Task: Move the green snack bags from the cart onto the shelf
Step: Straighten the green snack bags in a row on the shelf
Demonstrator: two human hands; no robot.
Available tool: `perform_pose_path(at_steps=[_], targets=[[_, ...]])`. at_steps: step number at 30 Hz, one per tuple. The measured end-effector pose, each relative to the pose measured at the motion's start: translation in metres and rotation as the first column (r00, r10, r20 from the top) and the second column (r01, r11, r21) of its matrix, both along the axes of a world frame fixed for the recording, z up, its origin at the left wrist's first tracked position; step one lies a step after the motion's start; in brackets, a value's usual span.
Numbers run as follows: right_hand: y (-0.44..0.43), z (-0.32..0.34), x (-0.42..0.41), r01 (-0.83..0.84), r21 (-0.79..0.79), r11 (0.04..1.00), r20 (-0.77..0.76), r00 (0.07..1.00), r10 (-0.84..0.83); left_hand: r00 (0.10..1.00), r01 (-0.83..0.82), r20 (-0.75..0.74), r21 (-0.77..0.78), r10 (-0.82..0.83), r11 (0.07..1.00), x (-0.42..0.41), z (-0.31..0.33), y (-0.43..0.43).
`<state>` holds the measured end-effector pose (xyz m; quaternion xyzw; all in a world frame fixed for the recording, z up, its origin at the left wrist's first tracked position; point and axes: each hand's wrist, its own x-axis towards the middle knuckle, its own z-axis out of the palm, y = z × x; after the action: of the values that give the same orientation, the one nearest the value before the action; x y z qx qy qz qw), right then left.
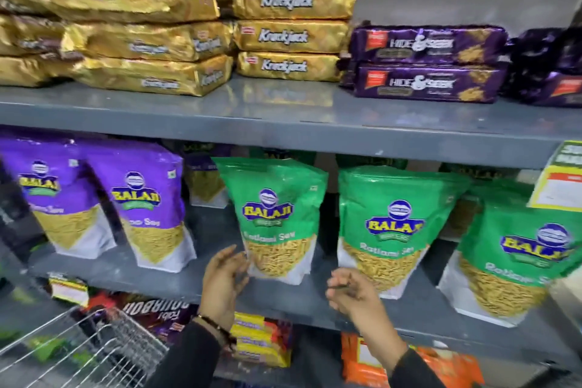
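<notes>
So the glossy green foil snack pouch (pixel 278 217) is standing upright on the grey metal middle shelf (pixel 189 274), and both hands are at its base with nothing in either grip. The left hand (pixel 224 280) sits at the pouch's 7 o'clock, fingers spread and right at its lower corner (touching or just shy, can't tell), while the right hand (pixel 354 288) hangs loosely curled at 5 o'clock, clear of it. The main risk, I reckon: the pouch leans a bit and stands near the shelf's front lip, so a careless brush from that left hand could tip it forward off the edge. The second green pouch (pixel 393 230) at 3 o'clock is close enough for the right hand to knock as well. The wire shopping cart (pixel 91 353) is down at 8 o'clock, with blurry green in it, probably more bags.
</notes>
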<state>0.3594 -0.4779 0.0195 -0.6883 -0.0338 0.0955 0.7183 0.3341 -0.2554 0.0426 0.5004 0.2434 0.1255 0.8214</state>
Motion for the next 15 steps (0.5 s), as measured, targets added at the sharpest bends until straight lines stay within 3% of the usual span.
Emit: perform_pose_path(at_steps=[3, 8, 15], targets=[[0.032, 0.007, 0.009, -0.061, -0.117, 0.991, -0.001, 0.998, 0.062, 0.995, 0.099, -0.031, 0.04, -0.098, 0.994, 0.011, 0.003, 0.028], [0.067, 0.011, 0.022, -0.056, -0.139, 0.989, -0.068, 0.997, 0.047, 0.912, 0.41, -0.047, 0.106, -0.407, 0.906, 0.014, 0.012, 0.035], [0.09, 0.014, 0.018, 0.042, -0.052, 0.998, -0.129, 0.99, -0.048, 0.886, 0.461, 0.043, 0.028, -0.462, 0.887, 0.018, 0.0, 0.054]])
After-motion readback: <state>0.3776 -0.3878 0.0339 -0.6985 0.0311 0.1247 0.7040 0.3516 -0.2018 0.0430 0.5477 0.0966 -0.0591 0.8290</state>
